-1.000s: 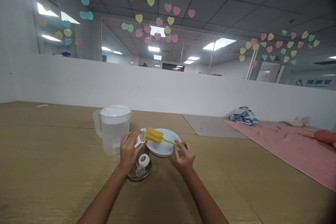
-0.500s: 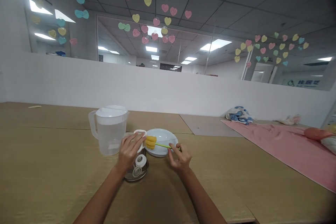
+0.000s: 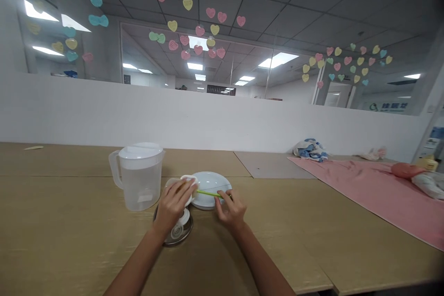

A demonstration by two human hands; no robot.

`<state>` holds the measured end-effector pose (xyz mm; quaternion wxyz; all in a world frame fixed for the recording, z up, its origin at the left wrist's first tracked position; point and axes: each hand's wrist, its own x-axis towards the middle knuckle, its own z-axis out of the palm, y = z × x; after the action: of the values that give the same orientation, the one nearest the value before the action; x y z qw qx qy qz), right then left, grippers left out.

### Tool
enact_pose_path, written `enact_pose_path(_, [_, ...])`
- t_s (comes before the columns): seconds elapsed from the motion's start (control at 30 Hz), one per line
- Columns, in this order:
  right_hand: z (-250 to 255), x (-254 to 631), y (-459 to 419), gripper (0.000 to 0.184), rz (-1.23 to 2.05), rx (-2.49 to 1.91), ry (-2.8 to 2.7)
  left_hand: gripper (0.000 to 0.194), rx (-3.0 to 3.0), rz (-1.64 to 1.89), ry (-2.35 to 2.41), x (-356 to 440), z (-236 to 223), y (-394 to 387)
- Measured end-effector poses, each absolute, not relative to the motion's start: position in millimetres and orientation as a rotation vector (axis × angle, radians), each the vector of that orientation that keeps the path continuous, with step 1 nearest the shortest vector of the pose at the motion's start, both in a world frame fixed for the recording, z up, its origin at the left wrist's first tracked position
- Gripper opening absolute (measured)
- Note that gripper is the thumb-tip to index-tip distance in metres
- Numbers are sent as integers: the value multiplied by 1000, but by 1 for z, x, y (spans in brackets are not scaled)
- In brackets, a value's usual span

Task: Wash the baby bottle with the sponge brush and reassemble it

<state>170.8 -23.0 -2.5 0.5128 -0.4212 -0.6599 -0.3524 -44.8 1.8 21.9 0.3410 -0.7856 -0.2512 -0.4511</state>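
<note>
My left hand [image 3: 175, 202] is closed around a clear container with a white rim [image 3: 192, 179], tipped on its side with its mouth to the right. My right hand [image 3: 231, 209] pinches the thin green handle of a sponge brush [image 3: 207, 193]. The brush's yellow sponge head is out of sight behind my left fingers, at the container's mouth. Just beyond both hands sits a white bowl [image 3: 222, 182]. Under my left hand lies a round dish with a metallic rim [image 3: 178, 242], holding a white cap [image 3: 185, 216] and a clear round piece [image 3: 176, 231].
A lidded translucent pitcher [image 3: 141, 182] with liquid in it stands left of my hands. Farther right are a crumpled blue-and-white cloth [image 3: 311, 150] and a pink cloth [image 3: 364, 185]. A white wall [image 3: 194, 120] with glass above it rises behind the table.
The brush's yellow sponge head has moved left from the open into the container's mouth, behind my left fingers. The camera view has shifted slightly to the right.
</note>
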Motion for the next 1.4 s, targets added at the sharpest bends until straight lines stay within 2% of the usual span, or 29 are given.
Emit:
enact_pose_path(0.37, [-1,186,-17,18,-693,-1119,-1450,39,-1974,-1156,-901,-53,14,23])
enact_pose_path(0.47, [2,192,-13,21,-631,-1215,-1252,39,-1913,-1168,-979,-59,12,26])
enact_pose_path(0.63, [-4,212,2,36,-312,-1531,-828,38,-2054,-1084,-832,-61,8,28])
enact_pose_path(0.73, [-17,227,13,35,-49,-1702,-721,36,-2078,-1161,-807,-58,9,26])
enact_pose_path(0.87, [-32,235,22,26,67,-1739,-771,39,-2010,-1475,-905,-54,11,21])
enact_pose_path(1.0, [-38,229,24,33,28,-1753,-941,50,-1935,-1724,-910,-50,7,12])
enact_pose_path(1.13, [-35,222,20,34,-2,-1851,-1116,53,-2005,-1697,-739,-44,5,-2])
enact_pose_path(1.4, [-12,208,5,35,155,-2103,-1375,55,-2337,-1561,-184,-17,4,-25])
